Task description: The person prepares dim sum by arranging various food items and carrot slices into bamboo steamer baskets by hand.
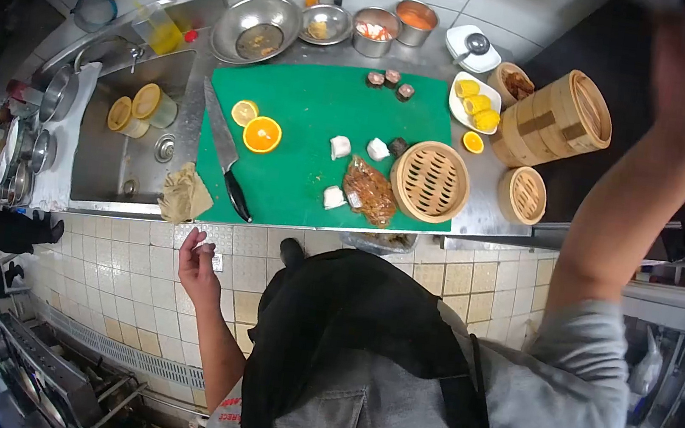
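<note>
My left hand (198,266) hangs in front of the counter edge, fingers loosely bent, with nothing visible in them. Nearest to it are a crumpled tan cloth (185,194) and a black-handled knife (222,132) lying on the green cutting board (295,182). My right arm (633,181) reaches up at the far right; its hand (655,1) is blurred and cut off by the top edge. On the board are an orange half (261,135), a lemon slice (245,112), white dumpling-like pieces (339,147), a plastic-wrapped brown food pack (369,192) and a slotted bamboo steamer (430,182).
A sink (145,181) with lidded tubs (149,102) lies left. Behind the board stand a metal bowl (233,25) and metal pots (372,42). Stacked bamboo steamers (552,124) and a plate of yellow rolls (458,108) stand right. Another person (3,225) is far left.
</note>
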### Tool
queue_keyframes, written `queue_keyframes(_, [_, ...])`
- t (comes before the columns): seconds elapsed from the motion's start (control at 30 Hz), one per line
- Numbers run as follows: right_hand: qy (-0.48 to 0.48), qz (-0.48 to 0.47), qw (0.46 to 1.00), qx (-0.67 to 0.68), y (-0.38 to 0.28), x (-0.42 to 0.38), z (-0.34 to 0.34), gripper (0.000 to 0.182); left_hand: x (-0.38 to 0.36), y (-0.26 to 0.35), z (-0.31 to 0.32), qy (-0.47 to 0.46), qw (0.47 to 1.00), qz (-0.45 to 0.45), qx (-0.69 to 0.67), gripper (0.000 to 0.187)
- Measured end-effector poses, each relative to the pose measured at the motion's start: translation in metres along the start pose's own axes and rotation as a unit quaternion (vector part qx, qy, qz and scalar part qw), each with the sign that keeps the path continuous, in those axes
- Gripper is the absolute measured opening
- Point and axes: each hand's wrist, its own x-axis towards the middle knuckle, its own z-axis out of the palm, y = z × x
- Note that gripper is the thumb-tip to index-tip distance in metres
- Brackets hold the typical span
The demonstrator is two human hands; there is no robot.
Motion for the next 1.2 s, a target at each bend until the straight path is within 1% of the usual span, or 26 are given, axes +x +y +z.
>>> queue_keyframes(0.03, [-0.114,-0.021,0.982,0.150,-0.010,-0.060,-0.004,0.027,0.001,0.002,0.005,-0.006,1.000,-0.008,0.011,0.037])
queue_keyframes(0.07, [-0.224,-0.012,0.935,0.274,-0.020,-0.119,-0.008,0.020,0.003,0.000,0.009,-0.009,1.000,-0.012,0.012,0.037])
queue_keyframes(0.13, [-0.357,0.126,0.866,0.326,0.004,-0.213,0.010,0.015,0.008,-0.005,0.014,-0.029,0.999,-0.006,0.018,0.036])
queue_keyframes(0.17, [-0.405,0.080,0.878,0.240,0.020,-0.254,0.019,0.016,0.010,0.000,0.020,-0.033,0.999,-0.004,0.027,0.036])
queue_keyframes(0.2, [-0.454,0.123,0.860,0.199,0.033,-0.293,0.029,0.016,0.014,-0.002,0.024,-0.035,0.999,-0.006,0.029,0.036])
queue_keyframes(0.27, [-0.437,0.099,0.867,0.217,0.047,-0.354,0.041,0.015,0.025,-0.008,0.028,-0.060,0.994,0.014,0.093,0.035])
queue_keyframes(0.33, [-0.409,-0.066,0.889,0.192,0.053,-0.380,0.046,0.014,0.033,-0.002,0.044,-0.056,0.991,0.006,0.124,0.037])
queue_keyframes(0.4, [-0.443,-0.051,0.876,0.185,0.054,-0.395,0.048,0.016,0.041,0.003,0.062,-0.040,0.969,0.020,0.243,0.041])
queue_keyframes(0.47, [-0.439,-0.066,0.883,0.151,0.047,-0.395,0.047,0.020,0.050,-0.004,0.078,-0.035,0.968,-0.004,0.249,0.054])
queue_keyframes(0.53, [-0.435,-0.063,0.884,0.160,0.038,-0.389,0.045,0.023,0.057,-0.011,0.087,-0.012,0.901,0.102,0.421,0.061])
queue_keyframes(0.57, [-0.421,-0.044,0.890,0.172,0.033,-0.386,0.044,0.023,0.058,0.002,0.094,-0.009,0.901,0.040,0.432,0.059])
queue_keyframes(0.67, [-0.405,-0.045,0.894,0.185,0.020,-0.381,0.046,0.025,0.078,-0.032,0.081,0.008,0.893,0.039,0.448,0.048])
queue_keyframes(0.7, [-0.414,-0.016,0.885,0.211,0.013,-0.379,0.048,0.026,0.087,-0.043,0.073,-0.017,0.933,-0.046,0.356,0.035])
queue_keyframes(0.73, [-0.423,0.014,0.876,0.234,0.005,-0.378,0.048,0.027,0.085,-0.035,0.069,-0.016,0.933,-0.048,0.356,0.035])
queue_keyframes(0.77, [-0.425,0.013,0.869,0.252,-0.006,-0.374,0.049,0.026,0.083,-0.015,0.065,-0.063,0.968,-0.176,0.169,0.029])
queue_keyframes(0.8, [-0.427,0.012,0.869,0.252,-0.017,-0.374,0.052,0.026,0.081,0.006,0.063,-0.106,0.950,-0.293,-0.027,0.022])
queue_keyframes(0.83, [-0.438,0.027,0.856,0.274,-0.027,-0.374,0.056,0.025,0.073,0.026,0.065,-0.106,0.944,-0.292,-0.110,0.016])
queue_keyframes(0.87, [-0.449,0.042,0.842,0.296,-0.036,-0.375,0.059,0.024,0.066,0.033,0.063,-0.105,0.944,-0.293,-0.111,0.016])
queue_keyframes(0.9, [-0.465,0.090,0.818,0.325,-0.041,-0.380,0.064,0.024,0.061,0.038,0.060,-0.094,0.951,-0.258,-0.140,0.017])
queue_keyframes(0.93, [-0.466,0.091,0.819,0.323,-0.048,-0.380,0.066,0.024,0.055,0.041,0.059,-0.083,0.956,-0.224,-0.169,0.020])
queue_keyframes(0.97, [-0.517,0.163,0.764,0.351,-0.056,-0.378,0.068,0.025,0.049,0.045,0.059,-0.084,0.955,-0.226,-0.170,0.020])
queue_keyframes(1.0, [-0.561,0.235,0.700,0.374,-0.064,-0.377,0.070,0.026,0.043,0.048,0.061,-0.107,0.963,-0.194,-0.156,0.021])
queue_keyframes(1.07, [-0.578,0.228,0.687,0.376,-0.081,-0.376,0.077,0.027,0.032,0.060,0.076,-0.134,0.967,-0.165,-0.142,0.023])
queue_keyframes(1.13, [-0.587,0.228,0.613,0.477,-0.102,-0.376,0.086,0.038,0.022,0.078,0.100,-0.183,0.976,-0.112,-0.040,0.023])
queue_keyframes(1.17, [-0.586,0.229,0.615,0.476,-0.116,-0.375,0.088,0.038,0.018,0.082,0.113,-0.219,0.972,-0.083,0.002,0.027])
queue_keyframes(1.2, [-0.551,0.249,0.594,0.531,-0.131,-0.374,0.090,0.039,0.014,0.084,0.124,-0.255,0.965,-0.053,0.045,0.031])
